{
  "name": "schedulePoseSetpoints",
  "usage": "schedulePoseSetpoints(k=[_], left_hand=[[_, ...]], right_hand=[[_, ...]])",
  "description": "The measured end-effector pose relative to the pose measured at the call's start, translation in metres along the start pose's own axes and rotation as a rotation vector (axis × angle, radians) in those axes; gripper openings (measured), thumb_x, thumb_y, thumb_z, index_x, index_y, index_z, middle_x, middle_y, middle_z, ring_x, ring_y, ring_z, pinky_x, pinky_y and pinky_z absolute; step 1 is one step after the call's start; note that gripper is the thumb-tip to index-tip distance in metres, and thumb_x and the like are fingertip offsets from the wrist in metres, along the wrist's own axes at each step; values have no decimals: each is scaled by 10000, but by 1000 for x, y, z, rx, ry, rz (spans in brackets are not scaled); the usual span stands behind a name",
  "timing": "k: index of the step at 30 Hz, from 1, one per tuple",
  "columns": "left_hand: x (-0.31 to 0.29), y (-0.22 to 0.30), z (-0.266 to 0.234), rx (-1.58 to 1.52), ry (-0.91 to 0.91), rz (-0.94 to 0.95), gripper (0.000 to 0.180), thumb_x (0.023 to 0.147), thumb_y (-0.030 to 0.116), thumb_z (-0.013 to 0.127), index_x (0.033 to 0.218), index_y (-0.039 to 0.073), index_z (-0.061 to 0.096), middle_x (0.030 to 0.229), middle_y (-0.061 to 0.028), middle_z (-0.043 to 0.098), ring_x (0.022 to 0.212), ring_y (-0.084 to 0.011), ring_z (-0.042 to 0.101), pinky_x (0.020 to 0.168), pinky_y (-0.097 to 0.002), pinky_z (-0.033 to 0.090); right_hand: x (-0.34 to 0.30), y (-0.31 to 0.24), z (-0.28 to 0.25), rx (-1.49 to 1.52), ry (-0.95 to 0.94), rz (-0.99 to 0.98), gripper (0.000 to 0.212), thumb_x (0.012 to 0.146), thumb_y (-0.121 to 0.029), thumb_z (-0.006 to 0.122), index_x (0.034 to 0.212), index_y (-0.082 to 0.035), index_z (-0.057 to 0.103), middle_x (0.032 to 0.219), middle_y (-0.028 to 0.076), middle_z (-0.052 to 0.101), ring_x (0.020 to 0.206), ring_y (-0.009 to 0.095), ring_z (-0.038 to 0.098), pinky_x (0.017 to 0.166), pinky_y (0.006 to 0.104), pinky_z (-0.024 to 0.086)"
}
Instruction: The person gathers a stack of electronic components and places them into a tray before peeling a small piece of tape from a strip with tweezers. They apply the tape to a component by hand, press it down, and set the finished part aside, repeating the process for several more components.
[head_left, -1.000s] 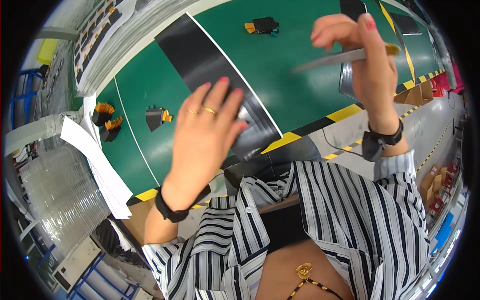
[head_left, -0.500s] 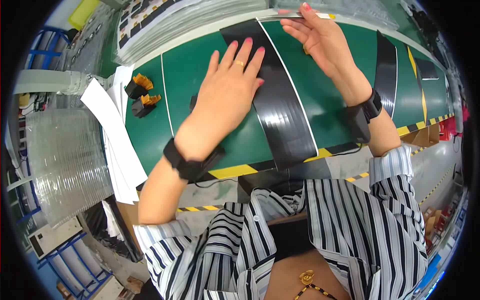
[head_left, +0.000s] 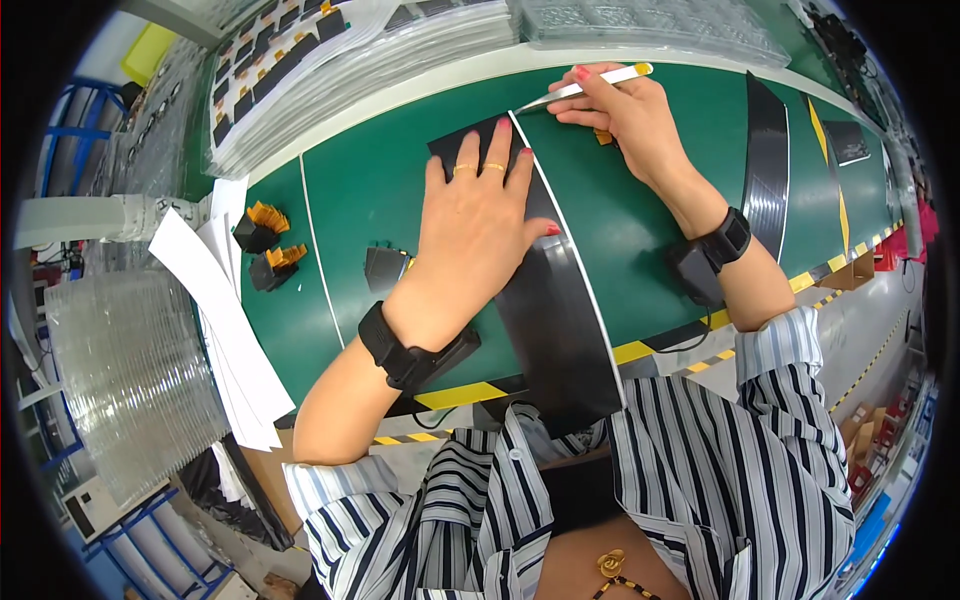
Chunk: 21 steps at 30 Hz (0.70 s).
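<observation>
Left hand [head_left: 470, 215] covers part of the upper section of the black strip [head_left: 560, 330]; its palm is out of sight. Right-hand [head_left: 635, 120] fingers hide part of the tweezers-like tool [head_left: 628, 75]; tip contact with the strip's white edge cannot be confirmed. An orange piece [head_left: 602, 136] is mostly concealed behind the same hand. The left hand and wrist partly obscure a small dark component [head_left: 383, 268]. Striped shirt [head_left: 690, 450] and necklace [head_left: 625, 583] are cut by the lower edge, clear trays [head_left: 650, 35] by the upper.
</observation>
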<state>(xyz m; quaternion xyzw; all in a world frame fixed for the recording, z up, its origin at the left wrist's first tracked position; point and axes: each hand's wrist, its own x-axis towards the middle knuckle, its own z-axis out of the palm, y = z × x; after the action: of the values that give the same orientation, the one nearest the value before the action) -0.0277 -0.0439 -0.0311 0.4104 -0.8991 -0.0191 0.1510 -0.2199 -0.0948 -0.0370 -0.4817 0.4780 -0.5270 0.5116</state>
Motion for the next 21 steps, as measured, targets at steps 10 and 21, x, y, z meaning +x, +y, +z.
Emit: schedulePoseSetpoints(k=[10, 21], left_hand=[[5, -11, 6, -11, -51, 3, 608, 699, 442, 634, 1150, 56, 506, 1244, -166, 451, 1117, -293, 420, 887, -394, 337], [5, -13, 7, -16, -37, 11, 607, 691, 438, 642, 1144, 57, 511, 1233, -162, 461, 1109, -288, 422, 891, -388, 329]], right_hand=[[2, 7, 4, -24, 32, 22, 238, 880, -163, 505, 955, 61, 534, 917, 152, 618, 799, 204, 639, 656, 213, 513], [2, 6, 6, -44, 30, 17, 229, 874, -170, 520, 945, 46, 541, 905, 144, 625, 801, 199, 642, 597, 187, 491]])
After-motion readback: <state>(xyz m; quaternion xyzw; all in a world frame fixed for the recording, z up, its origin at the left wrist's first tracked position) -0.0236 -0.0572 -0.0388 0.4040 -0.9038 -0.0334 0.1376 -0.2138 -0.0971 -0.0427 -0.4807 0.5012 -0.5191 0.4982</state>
